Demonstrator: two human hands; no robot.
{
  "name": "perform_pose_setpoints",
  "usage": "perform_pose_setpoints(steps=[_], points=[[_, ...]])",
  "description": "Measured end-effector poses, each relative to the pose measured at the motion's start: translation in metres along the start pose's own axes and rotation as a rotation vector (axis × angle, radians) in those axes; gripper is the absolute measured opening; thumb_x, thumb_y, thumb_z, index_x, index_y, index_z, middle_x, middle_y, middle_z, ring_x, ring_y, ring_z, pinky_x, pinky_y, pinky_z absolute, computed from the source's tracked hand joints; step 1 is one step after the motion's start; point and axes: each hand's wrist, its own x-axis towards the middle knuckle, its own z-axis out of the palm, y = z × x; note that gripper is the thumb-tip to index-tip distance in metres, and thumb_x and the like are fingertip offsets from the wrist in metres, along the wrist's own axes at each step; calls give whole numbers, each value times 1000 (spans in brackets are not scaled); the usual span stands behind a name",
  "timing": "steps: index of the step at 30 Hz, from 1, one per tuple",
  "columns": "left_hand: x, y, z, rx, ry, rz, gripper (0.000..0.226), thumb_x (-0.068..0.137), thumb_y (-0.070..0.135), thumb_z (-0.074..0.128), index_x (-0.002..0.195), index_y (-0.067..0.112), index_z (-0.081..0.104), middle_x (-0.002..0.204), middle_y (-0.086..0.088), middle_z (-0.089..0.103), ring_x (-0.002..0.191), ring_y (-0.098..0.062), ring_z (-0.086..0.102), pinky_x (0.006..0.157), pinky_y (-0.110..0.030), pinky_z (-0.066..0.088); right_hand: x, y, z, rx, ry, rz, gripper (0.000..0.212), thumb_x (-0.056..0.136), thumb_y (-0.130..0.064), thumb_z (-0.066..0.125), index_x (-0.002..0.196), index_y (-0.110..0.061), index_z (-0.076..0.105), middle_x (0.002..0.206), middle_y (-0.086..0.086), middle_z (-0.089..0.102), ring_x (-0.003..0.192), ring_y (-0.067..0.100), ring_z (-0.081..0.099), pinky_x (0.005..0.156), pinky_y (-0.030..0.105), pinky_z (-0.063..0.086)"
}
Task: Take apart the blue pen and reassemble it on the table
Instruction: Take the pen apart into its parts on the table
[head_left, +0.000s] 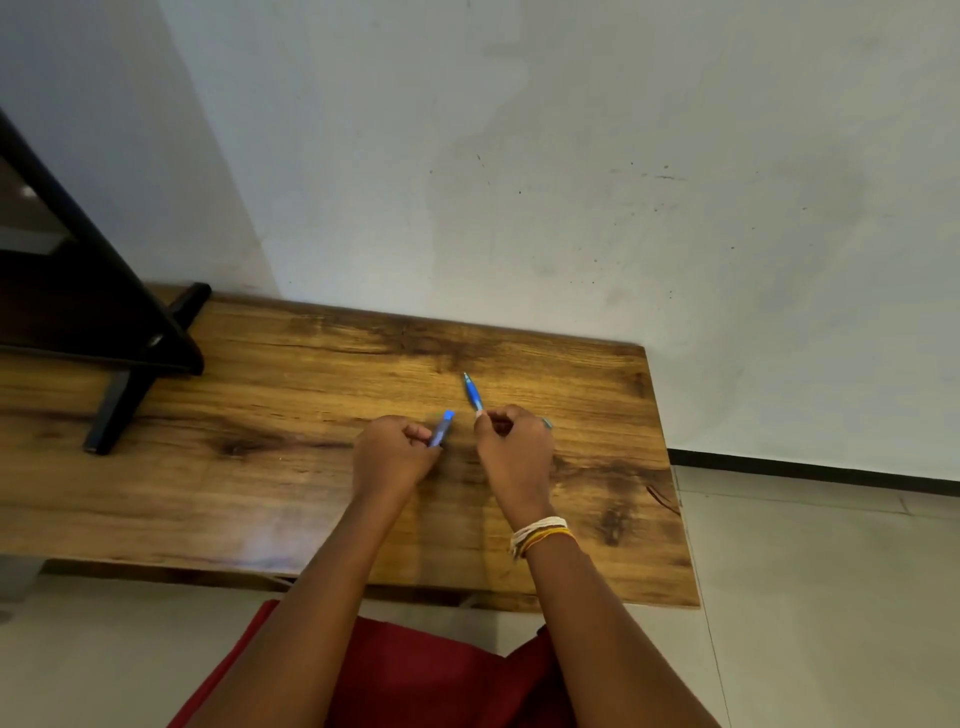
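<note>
Above the middle of a wooden bench (260, 415), left hand (392, 457) grips a blue pen cap (442, 428); right hand (514, 447) grips the pen body (472, 394). Bare wood surrounds them.

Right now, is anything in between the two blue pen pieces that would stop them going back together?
No. The left hand holds the short blue piece, the right hand holds the pointed blue piece, and only bare wooden table shows in the gap.
</note>
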Motion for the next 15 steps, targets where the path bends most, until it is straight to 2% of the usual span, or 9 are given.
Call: perform_pose_setpoints(steps=[2, 4, 6, 10, 12, 14, 15], points=[[-1, 1, -2, -53, -35, 63, 13, 67, 11, 78, 77, 12, 70, 66, 4, 66, 62, -9, 62, 57, -18, 52, 5, -1, 4, 140, -54, 98, 14, 84, -25, 68, 86, -12, 75, 85, 4, 75, 84, 19, 71, 76, 30, 56], [-2, 1, -3, -73, -54, 139, 13, 67, 9, 78, 78, 13, 71, 66, 8, 64, 59, -2, 58, 49, -6, 44, 9, -3, 6, 324, -128, 212, 10, 84, -19, 71, 78, -11, 74, 87, 14, 75, 86, 29, 72, 80, 39, 59], [-2, 1, -4, -73, -64, 191, 15, 67, 7, 76, 79, 15, 71, 69, 8, 65, 61, -1, 59, 50, -3, 43, 9, -6, 6, 462, -157, 280, 10, 84, -8, 71, 74, -9, 71, 90, 20, 73, 86, 33, 72, 79, 42, 60], [-1, 2, -7, -138, -32, 223, 17, 71, 3, 74, 83, 14, 71, 74, 5, 67, 67, -5, 63, 54, -5, 47, 7, -11, 0, 687, -213, 369, 8, 82, -1, 71, 75, -3, 69, 78, 14, 71, 66, 17, 70, 63, 23, 60], [-1, 5, -7, -307, -18, 80, 24, 75, -2, 70, 93, 13, 67, 86, -4, 68, 78, -16, 68, 62, -17, 56, 7, -14, -3, 825, -231, 450, 7, 82, 0, 70, 77, -2, 67, 69, 10, 69, 56, 12, 68, 57, 20, 58], [-4, 10, -7, -695, -109, -195, 31, 80, -6, 66, 105, 11, 59, 95, -13, 66, 84, -25, 68, 66, -27, 59, 5, -16, -3, 959, -235, 534, 4, 83, 3, 68, 85, 1, 65, 65, 9, 70, 53, 11, 68, 53, 20, 58], [-6, 13, -6, -892, -179, -299, 30, 82, -5, 66, 106, 10, 56, 93, -14, 67, 83, -25, 69, 68, -28, 59, 4, -17, -2, 1007, -243, 567, 5, 83, 4, 67, 88, 3, 65, 65, 9, 70, 54, 12, 69, 53, 20, 58]])
